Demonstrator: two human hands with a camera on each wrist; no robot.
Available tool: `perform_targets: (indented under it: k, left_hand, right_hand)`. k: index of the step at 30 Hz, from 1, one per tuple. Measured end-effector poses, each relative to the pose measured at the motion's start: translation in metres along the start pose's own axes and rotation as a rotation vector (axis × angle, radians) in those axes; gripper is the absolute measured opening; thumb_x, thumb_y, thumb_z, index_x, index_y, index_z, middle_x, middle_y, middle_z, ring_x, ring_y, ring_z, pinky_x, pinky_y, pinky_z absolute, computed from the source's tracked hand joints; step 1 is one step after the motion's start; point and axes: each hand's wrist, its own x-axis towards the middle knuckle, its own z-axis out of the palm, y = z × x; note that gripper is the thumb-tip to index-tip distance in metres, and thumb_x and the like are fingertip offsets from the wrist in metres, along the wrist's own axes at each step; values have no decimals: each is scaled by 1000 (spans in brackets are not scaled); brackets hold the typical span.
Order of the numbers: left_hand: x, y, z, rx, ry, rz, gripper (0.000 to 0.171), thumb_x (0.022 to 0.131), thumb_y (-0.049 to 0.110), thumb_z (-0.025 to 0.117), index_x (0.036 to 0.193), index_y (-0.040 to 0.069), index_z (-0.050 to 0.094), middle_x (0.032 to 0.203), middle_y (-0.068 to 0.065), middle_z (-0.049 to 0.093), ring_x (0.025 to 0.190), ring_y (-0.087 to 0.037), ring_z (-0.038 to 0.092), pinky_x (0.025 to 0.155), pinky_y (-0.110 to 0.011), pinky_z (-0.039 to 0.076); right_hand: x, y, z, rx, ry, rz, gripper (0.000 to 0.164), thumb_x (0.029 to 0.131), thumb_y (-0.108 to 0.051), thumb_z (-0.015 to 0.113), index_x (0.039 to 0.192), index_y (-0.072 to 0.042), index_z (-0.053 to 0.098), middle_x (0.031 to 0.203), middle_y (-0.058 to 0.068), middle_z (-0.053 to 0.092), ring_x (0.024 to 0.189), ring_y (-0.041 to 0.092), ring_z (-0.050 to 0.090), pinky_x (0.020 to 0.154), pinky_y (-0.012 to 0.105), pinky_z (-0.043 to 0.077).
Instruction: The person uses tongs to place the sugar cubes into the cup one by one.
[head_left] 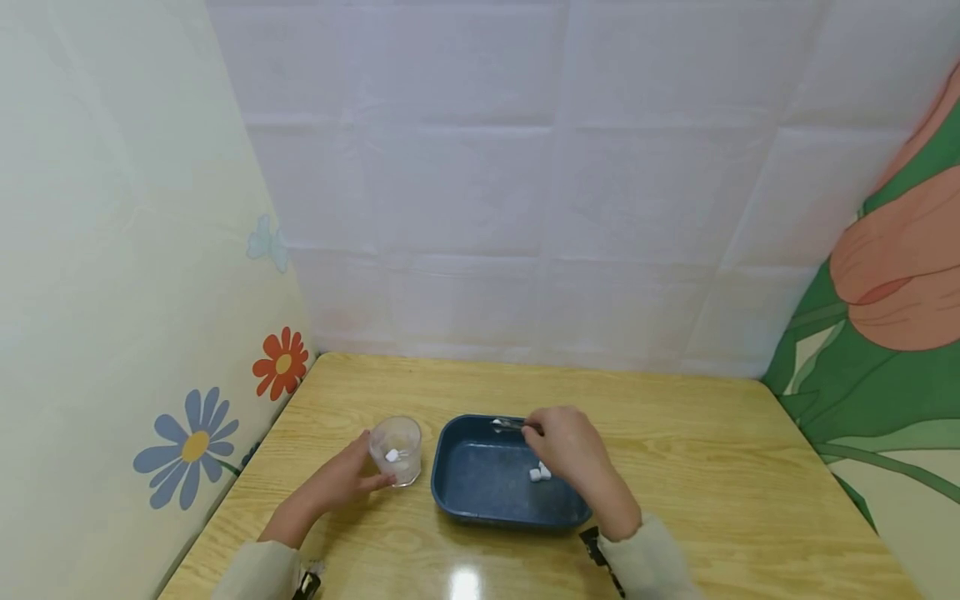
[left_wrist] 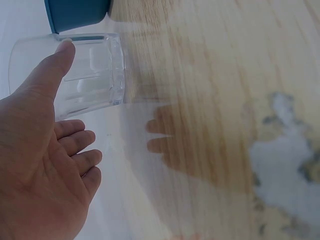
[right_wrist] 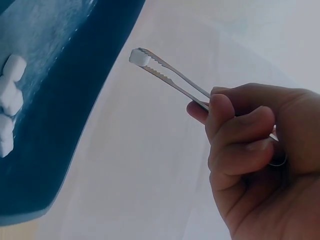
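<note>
The right hand (head_left: pixel 570 442) pinches silvery tweezers (right_wrist: pixel 186 93) holding a white, rounded cube (right_wrist: pixel 139 57); the left hand (head_left: pixel 343 481) clasps a clear glass (head_left: pixel 407 461). Only the right wrist view shows the tweezers' teeth.

Honestly looks like a little screened-off tabletop booth, can't tell if it's in a home, office or whatever. The wood-grain table (head_left: pixel 712 467) is boxed in on three sides: a pale sheet (head_left: pixel 465 183) with grid-like fold creases hangs at the far edge, a cream panel (head_left: pixel 112 292) runs along the left edge with a blue flower (head_left: pixel 193 447) on it, plus a red flower (head_left: pixel 282 364) right by the far left corner. Along the right edge there's a printed hanging (head_left: pixel 918 517) with big pink blooms (head_left: pixel 911 262) and green leaves (head_left: pixel 892 392).
</note>
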Motion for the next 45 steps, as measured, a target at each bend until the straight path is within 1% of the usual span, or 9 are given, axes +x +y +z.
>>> perform_targets:
  k: [3,7,14,20,27,33,41,45]
  left_hand:
    - [0,0,0,-3,-2,3,91,77,49,70,146,6,28,147,-22,31,137,-40,23,108,-57,23]
    - [1,-1,0,-5,-3,8,90,78,48,71,146,7,29,147,-20,32,138,-40,22,108,-57,23]
    - [2,-3,1,-1,-2,14,90,77,51,70,145,8,29,147,-20,33,138,-41,22,108,-57,23]
    - [2,-2,1,-1,1,19,89,77,50,70,145,8,30,147,-18,34,138,-40,22,109,-57,23]
    - [1,-1,0,-11,-5,4,91,77,51,70,146,8,28,148,-21,31,138,-40,23,108,-58,23]
    - [0,-1,1,-7,-2,0,91,77,51,69,146,8,28,148,-22,29,137,-40,23,108,-58,23]
    - [1,-2,2,-5,-2,13,90,77,51,69,146,9,29,148,-17,33,138,-40,20,109,-58,21]
    - [1,-2,2,-8,-2,20,88,78,51,69,146,11,29,147,-15,34,139,-39,20,109,-57,21]
  right_hand:
    - [1,-4,1,6,-4,-5,16,91,-20,60,96,-12,73,76,-3,67,51,3,48,52,25,41]
    - [2,-8,1,1,-1,-17,16,90,-20,60,95,-12,73,77,-3,67,53,3,48,53,25,42]
    - [6,-16,1,-12,2,-14,16,90,-23,62,96,-14,74,87,-1,70,64,5,57,60,29,51]
    - [8,-21,3,-10,6,-33,16,89,-23,62,95,-15,74,89,-1,71,70,8,61,62,30,52]
    - [10,-25,4,7,6,-63,16,90,-22,62,97,-14,74,90,0,71,67,7,60,58,27,51]
    - [12,-28,6,4,8,-84,16,90,-23,62,97,-15,74,89,-1,71,66,5,59,59,26,50]
    - [13,-34,9,29,10,-85,16,90,-23,62,96,-16,74,86,-3,70,64,3,57,56,23,47]
    - [15,-37,10,43,19,-88,14,89,-23,62,94,-18,74,83,-5,69,57,1,52,51,21,44]
